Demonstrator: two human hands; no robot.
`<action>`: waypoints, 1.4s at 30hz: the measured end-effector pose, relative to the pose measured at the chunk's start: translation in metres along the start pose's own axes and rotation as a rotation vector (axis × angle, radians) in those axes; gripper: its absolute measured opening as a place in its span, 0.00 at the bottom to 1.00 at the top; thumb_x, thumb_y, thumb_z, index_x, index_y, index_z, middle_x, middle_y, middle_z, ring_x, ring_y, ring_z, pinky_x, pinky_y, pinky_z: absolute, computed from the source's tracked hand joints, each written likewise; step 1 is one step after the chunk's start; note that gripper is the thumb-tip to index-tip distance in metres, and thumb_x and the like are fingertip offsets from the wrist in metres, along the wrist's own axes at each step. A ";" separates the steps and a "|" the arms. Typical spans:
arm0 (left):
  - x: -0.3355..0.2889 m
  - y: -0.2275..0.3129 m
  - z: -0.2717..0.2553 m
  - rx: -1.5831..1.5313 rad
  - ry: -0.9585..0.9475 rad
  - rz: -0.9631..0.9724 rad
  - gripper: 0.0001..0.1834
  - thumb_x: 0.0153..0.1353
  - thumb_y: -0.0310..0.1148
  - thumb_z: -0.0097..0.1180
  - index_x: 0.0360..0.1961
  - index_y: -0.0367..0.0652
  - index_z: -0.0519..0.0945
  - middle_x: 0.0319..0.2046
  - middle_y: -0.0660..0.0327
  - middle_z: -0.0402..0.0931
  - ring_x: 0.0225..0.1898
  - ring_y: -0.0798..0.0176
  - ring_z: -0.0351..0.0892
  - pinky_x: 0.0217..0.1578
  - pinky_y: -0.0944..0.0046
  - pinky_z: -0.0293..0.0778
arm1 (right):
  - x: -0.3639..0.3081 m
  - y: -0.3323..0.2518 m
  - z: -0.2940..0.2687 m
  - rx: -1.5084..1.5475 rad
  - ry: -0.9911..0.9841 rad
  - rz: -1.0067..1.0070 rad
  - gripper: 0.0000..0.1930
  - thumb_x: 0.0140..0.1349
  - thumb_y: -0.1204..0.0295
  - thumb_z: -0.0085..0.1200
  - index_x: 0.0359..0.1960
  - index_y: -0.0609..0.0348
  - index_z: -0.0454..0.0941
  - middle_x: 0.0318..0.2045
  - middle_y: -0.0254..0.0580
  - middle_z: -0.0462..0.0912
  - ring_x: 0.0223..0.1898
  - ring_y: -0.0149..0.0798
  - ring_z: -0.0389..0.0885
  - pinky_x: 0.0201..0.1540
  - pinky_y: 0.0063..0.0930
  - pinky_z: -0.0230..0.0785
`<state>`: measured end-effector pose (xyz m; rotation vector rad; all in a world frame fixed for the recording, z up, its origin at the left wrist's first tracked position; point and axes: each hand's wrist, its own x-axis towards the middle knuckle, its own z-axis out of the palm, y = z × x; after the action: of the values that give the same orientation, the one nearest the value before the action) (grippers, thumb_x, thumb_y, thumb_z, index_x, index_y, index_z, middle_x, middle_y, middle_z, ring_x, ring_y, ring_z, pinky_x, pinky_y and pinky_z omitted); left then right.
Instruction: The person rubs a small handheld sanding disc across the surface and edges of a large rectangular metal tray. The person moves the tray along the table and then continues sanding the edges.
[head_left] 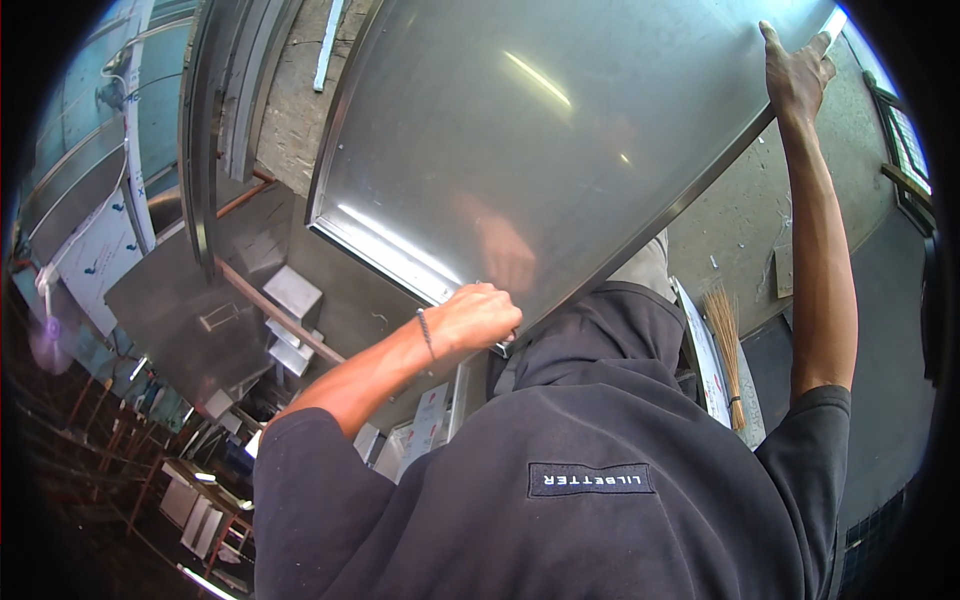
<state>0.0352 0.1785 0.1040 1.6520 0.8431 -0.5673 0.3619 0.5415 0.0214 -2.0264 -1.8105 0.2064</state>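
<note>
A large brushed stainless-steel panel (560,130) with a raised rim leans in front of me, its near corner close to my body. My left hand (478,318) is closed on the rim by that near corner, knuckles up; its fingertips are partly hidden. A dark bracelet circles the wrist. Far to the right, my right arm reaches out straight. My right hand (797,75) grips the panel's right edge near the far end, with its thumb toward the steel face. The panel's surface mirrors my left hand and a light strip.
A straw broom (725,350) lies at my right on the floor. Left of the panel stand upright metal profiles (200,130), a reddish-brown bar (280,305) and light box-like pieces (292,292). A sheet with protective film (100,260) leans further left, near a purple blurred fan (52,340).
</note>
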 end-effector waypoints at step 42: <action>-0.011 -0.033 0.006 0.151 0.077 0.082 0.13 0.59 0.43 0.61 0.31 0.44 0.87 0.29 0.47 0.83 0.34 0.42 0.84 0.33 0.43 0.78 | -0.022 -0.041 -0.020 0.120 -0.059 0.217 0.55 0.59 0.67 0.62 0.77 0.60 0.30 0.69 0.64 0.53 0.65 0.64 0.65 0.66 0.52 0.61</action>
<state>0.0028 0.1731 0.0901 1.8474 0.8000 -0.5228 0.3285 0.5189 0.0527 -2.1489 -1.5682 0.4310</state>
